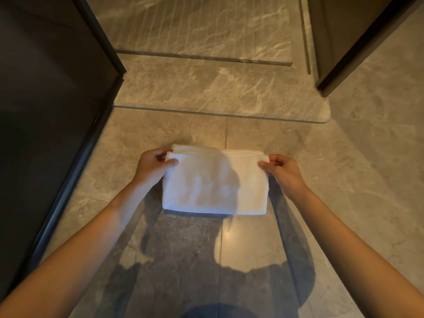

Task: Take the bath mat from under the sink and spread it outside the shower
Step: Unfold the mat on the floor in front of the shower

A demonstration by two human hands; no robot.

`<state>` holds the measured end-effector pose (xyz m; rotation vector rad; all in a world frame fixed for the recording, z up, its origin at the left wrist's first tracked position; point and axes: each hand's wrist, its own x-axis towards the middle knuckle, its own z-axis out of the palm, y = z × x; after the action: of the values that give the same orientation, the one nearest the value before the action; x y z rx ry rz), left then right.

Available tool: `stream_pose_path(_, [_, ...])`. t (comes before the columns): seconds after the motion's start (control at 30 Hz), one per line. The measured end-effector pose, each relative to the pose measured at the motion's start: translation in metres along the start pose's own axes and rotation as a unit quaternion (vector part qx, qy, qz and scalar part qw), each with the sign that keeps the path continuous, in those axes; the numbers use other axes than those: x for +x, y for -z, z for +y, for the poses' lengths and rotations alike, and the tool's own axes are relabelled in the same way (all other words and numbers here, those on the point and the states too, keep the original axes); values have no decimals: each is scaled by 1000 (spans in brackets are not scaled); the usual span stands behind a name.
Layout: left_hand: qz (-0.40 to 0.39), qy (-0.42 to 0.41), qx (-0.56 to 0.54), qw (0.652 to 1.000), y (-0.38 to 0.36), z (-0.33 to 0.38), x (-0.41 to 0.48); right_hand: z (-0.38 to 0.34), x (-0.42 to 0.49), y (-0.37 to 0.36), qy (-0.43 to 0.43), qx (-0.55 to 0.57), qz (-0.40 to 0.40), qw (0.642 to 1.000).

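A white bath mat (213,187), folded into a thick rectangle, is held over the marble floor just in front of the shower's raised threshold (220,92). My left hand (153,162) pinches its upper left corner, thumb on top of the fabric. My right hand (281,167) pinches the upper right corner the same way. The mat's far edge shows several stacked layers. Whether its lower edge rests on the floor I cannot tell.
A dark glass panel with a black frame (68,157) runs along the left. Another dark-framed panel (339,65) stands at the upper right. Beyond the threshold lies the shower floor (206,26) with a drain slot. Beige marble tiles (355,180) spread to the right.
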<state>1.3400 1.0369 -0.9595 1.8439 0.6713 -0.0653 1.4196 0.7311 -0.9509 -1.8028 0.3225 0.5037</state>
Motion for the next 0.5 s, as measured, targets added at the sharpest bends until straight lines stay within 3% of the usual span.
stream_pose_path(0.2, [-76, -8, -64, 995, 24, 10, -19, -8, -20, 16, -12, 76, -85, 993])
stream_pose_path(0.5, [-222, 39, -24, 974, 68, 23, -66, -14, -76, 43, -55, 114, -217, 968])
